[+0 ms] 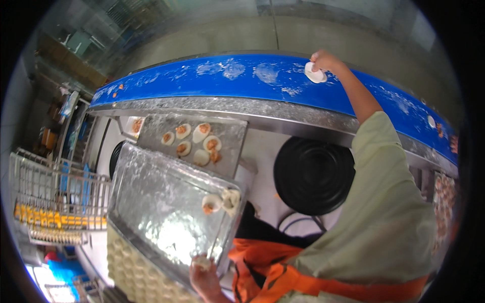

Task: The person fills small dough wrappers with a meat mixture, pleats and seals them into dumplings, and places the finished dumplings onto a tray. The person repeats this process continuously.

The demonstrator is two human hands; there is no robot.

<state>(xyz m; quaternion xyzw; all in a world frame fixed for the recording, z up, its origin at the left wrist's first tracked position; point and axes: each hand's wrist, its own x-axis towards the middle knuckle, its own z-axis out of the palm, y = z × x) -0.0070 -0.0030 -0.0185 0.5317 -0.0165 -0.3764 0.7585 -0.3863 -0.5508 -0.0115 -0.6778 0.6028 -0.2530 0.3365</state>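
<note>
My right hand reaches over the blue conveyor belt and pinches round white dough wrappers, which seem to overlap. At the bottom, my left hand is curled around a small pale piece of dough by the near edge of a floured metal tray. Near that tray's right corner, a wrapper with orange-brown filling touches a folded piece of dough. Behind it, a second metal tray carries several wrappers topped with filling.
A black round stool stands below the belt's metal edge. Molded dimpled trays lie under the front tray. A wire rack is at left. Another wrapper and bits of filling lie on the belt at far right.
</note>
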